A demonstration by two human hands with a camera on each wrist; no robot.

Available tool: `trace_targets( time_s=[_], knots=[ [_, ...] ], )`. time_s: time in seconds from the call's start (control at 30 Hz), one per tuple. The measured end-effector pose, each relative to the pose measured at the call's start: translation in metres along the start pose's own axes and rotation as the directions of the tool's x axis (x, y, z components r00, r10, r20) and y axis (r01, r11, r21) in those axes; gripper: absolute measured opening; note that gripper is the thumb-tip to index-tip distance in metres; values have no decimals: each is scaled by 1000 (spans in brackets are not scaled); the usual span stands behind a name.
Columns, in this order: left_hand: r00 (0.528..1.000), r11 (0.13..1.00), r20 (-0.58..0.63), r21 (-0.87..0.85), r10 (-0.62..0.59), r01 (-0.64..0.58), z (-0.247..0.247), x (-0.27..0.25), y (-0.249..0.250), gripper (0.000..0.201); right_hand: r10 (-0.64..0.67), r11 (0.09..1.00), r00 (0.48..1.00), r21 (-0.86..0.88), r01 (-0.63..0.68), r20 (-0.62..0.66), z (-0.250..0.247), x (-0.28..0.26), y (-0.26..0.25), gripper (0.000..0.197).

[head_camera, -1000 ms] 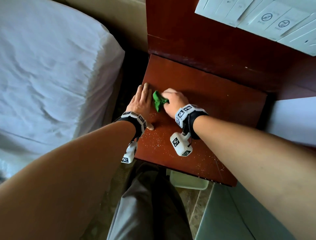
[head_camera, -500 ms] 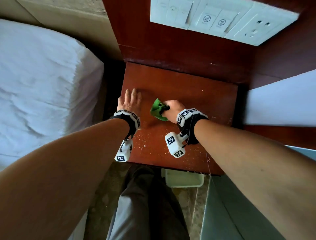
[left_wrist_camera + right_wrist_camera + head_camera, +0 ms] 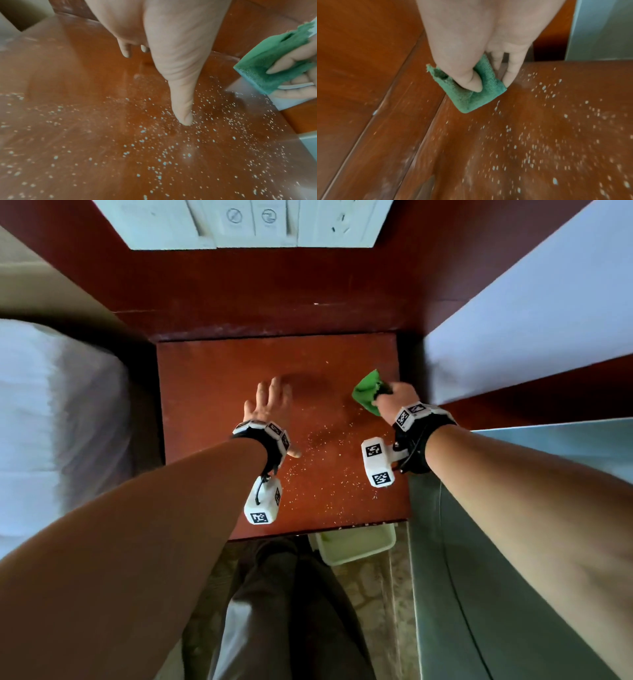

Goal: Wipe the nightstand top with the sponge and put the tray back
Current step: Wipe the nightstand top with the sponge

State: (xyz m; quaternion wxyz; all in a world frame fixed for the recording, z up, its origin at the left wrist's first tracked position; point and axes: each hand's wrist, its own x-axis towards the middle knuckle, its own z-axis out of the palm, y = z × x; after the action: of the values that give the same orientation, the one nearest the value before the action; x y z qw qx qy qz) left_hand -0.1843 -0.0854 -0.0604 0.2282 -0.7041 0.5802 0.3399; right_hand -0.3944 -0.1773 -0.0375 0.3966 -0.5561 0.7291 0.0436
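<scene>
The reddish-brown nightstand top (image 3: 212, 378) is strewn with pale crumbs over its near half. My right hand (image 3: 394, 402) pinches a green sponge (image 3: 368, 390) near the top's right edge, thumb pressing into it (image 3: 471, 86); in the left wrist view the sponge (image 3: 274, 65) shows at the right with fingers curled round it. My left hand (image 3: 270, 405) lies flat on the middle of the top, fingers straight, thumb (image 3: 183, 108) spread out among the crumbs. A pale tray (image 3: 356, 542) sits on the floor, half hidden under the nightstand's front edge.
A white bed (image 3: 51, 422) lies to the left across a dark gap. Another white mattress (image 3: 531, 320) and a wooden bed frame stand close on the right. A wooden back panel (image 3: 274, 285) with a white switch plate (image 3: 253, 220) rises behind. My legs (image 3: 281, 611) stand in front.
My right hand has carried the sponge from the top's left-middle across to its right edge. My left hand has shifted from the left edge toward the middle, still flat.
</scene>
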Motion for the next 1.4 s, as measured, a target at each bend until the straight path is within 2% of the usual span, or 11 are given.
trace_targets(
  time_s=[0.13, 0.37, 0.57, 0.67, 0.77, 0.87, 1.03, 1.1, 1.2, 1.3, 1.4],
  knots=[
    [998, 998, -39, 40, -56, 58, 11, 6, 24, 157, 23, 1000, 990, 17, -21, -137, -25, 14, 24, 29],
    [998, 992, -62, 118, -27, 34, 22, 15, 32, 162, -132, 991, 971, -54, 123, -199, -36, 32, 23, 28],
    [998, 988, -53, 146, -33, 40, 20, 14, 35, 161, -208, 959, 972, -216, 181, -107, -34, 34, 15, 38],
    [997, 989, -65, 142, -29, 38, 21, 13, 35, 162, -239, 932, 970, -289, 219, -35, -38, 27, 20, 30],
    [997, 990, -70, 137, -24, 33, 20, 10, 36, 161, -225, 908, 972, -348, 233, 65, -40, 15, 33, 26],
    [996, 990, -90, 140, -19, 31, 20, 9, 35, 162, -180, 888, 973, -403, 223, 144, -37, -1, 49, 37],
    [995, 989, -94, 145, -14, 28, 20, 8, 33, 162, -164, 853, 966, -463, 240, 198, -26, -18, 68, 34],
    [996, 989, -88, 143, -15, 28, 20, 9, 33, 162, -132, 872, 966, -437, 219, 221, -25, -18, 69, 32],
    [995, 988, -98, 151, -20, 35, 21, 10, 32, 162, -86, 956, 986, -268, 123, 144, -23, -7, 62, 23],
    [994, 988, -110, 150, -19, 35, 23, 11, 32, 163, -25, 1000, 998, -7, 25, -53, -21, 9, 49, 19],
    [994, 988, -112, 151, -21, 38, 23, 11, 31, 162, -64, 998, 976, 7, 67, -209, -21, 19, 35, 21]
  ],
)
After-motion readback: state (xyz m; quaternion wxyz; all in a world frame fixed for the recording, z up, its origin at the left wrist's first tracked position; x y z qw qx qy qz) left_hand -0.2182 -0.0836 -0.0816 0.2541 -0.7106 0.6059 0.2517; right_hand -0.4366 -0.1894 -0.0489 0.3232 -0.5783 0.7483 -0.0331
